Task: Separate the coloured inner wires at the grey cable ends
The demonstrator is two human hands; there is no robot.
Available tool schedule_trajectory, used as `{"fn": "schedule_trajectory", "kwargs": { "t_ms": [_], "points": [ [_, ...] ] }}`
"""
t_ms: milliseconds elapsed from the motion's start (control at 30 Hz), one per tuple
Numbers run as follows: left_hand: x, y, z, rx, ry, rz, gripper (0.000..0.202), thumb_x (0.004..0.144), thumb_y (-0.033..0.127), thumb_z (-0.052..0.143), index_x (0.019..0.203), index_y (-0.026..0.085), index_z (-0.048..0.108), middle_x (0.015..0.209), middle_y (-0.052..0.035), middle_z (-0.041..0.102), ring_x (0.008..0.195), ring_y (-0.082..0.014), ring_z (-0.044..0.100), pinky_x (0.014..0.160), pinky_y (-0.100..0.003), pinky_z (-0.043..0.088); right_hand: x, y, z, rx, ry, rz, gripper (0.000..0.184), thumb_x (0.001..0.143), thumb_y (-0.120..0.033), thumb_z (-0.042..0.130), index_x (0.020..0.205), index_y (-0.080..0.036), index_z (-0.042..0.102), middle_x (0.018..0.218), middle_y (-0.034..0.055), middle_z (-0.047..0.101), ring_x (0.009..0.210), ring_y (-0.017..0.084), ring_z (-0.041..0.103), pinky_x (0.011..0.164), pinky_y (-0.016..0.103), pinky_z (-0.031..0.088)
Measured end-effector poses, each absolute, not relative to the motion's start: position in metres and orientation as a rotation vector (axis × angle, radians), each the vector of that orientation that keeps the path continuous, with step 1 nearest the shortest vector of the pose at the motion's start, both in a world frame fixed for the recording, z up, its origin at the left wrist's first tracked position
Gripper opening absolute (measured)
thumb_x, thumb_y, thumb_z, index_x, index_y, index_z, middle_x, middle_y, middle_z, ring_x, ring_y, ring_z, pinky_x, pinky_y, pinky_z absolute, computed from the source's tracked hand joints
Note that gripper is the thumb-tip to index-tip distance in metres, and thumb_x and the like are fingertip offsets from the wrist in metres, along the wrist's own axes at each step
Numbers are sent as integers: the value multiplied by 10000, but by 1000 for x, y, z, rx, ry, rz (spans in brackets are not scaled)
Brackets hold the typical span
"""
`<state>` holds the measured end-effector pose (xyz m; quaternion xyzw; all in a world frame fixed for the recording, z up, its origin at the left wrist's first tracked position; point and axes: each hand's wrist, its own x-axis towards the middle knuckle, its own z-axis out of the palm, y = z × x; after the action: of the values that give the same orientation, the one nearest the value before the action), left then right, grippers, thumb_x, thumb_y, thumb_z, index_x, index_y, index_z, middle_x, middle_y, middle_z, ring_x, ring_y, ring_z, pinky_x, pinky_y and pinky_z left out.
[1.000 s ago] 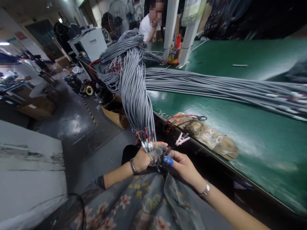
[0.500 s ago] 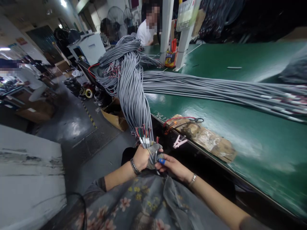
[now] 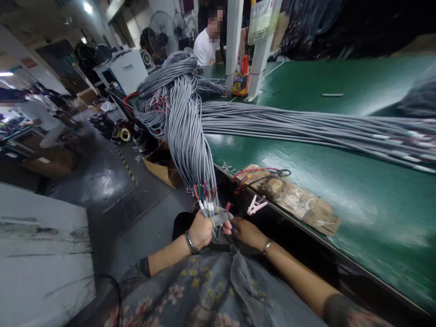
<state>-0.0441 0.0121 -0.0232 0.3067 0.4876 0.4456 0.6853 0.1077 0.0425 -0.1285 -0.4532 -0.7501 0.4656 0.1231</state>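
Observation:
My left hand (image 3: 203, 228) is closed around several grey cables, its fingers partly wrapped in grey finger covers. Their stripped ends (image 3: 206, 200) stand up above the fist, showing white sleeves and red, green and dark wires. Close against its fingertips is my right hand (image 3: 248, 232), its fingers bent inward with blue on one finger. A single cable end with reddish wires (image 3: 228, 207) sticks up between the two hands; what the right fingers pinch is hidden. Behind them, a thick bundle of grey cables (image 3: 187, 122) hangs over the table's edge.
More grey cables (image 3: 289, 122) lie along the green table (image 3: 374, 204). At its near edge are a taped cardboard piece (image 3: 299, 202) and a pink clip (image 3: 256, 205). An open carton (image 3: 161, 168) stands on the floor. A person in white (image 3: 205, 45) sits beyond the posts.
My right hand has turned and moved up slightly, closer against the left fingers. The cable end between the hands now leans to the right. The left hand keeps its grip.

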Motion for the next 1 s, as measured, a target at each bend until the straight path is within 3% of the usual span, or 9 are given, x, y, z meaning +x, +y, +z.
{"fn": "schedule_trajectory", "kwargs": {
  "t_ms": [100, 167, 233, 367, 600, 767, 1000],
  "points": [
    [-43, 7, -27, 764, 1155, 978, 446, 518, 515, 797, 570, 105, 631, 487, -49, 611, 424, -132, 570, 484, -264, 497, 118, 27, -107, -1263, -1874, 1460, 303, 872, -426, 424, 885, -187, 609, 858, 88, 670, 772, 215, 608, 741, 346, 477],
    [-40, 4, -29, 820, 1176, 957, 434, 530, 509, 797, 548, 110, 629, 496, -52, 618, 434, -132, 571, 497, -267, 502, 123, 15, -88, -1145, -1539, 1602, 362, 844, -540, 457, 843, -201, 582, 737, 49, 632, 636, 182, 567, 623, 320, 477],
    [-37, 3, -29, 889, 1173, 920, 414, 542, 498, 796, 539, 119, 629, 495, -46, 618, 446, -135, 574, 513, -272, 508, 123, 6, -71, -1062, -1360, 1661, 368, 780, -574, 570, 840, -211, 569, 727, 36, 627, 630, 174, 563, 603, 308, 470],
    [-33, 4, -28, 1030, 1122, 806, 380, 559, 475, 792, 523, 137, 622, 470, -18, 596, 438, -127, 563, 517, -261, 504, 116, -1, -50, -1018, -1160, 1677, 371, 693, -543, 696, 789, -227, 526, 620, -5, 605, 574, 166, 574, 580, 305, 475],
    [-38, 8, -29, 1074, 1115, 623, 343, 524, 432, 804, 552, 143, 621, 465, -4, 596, 426, -121, 549, 472, -236, 478, 111, 3, -31, -952, -1228, 1706, 353, 729, -546, 664, 715, -218, 533, 548, -13, 591, 492, 151, 566, 525, 297, 466],
    [-39, 6, -24, 1016, 1161, 720, 423, 545, 500, 782, 481, 137, 576, 445, -33, 582, 403, -122, 537, 465, -246, 468, 111, 4, -34, -906, -1131, 1812, 357, 728, -544, 666, 712, -214, 530, 550, -6, 609, 536, 162, 577, 552, 305, 449],
    [-31, 2, -32, 835, 1182, 893, 448, 531, 535, 774, 526, 124, 594, 466, -53, 596, 407, -137, 548, 468, -276, 480, 109, 1, -59, -969, -974, 1761, 382, 705, -560, 682, 749, -204, 549, 583, -1, 599, 531, 140, 515, 528, 293, 399]
  ]
}}
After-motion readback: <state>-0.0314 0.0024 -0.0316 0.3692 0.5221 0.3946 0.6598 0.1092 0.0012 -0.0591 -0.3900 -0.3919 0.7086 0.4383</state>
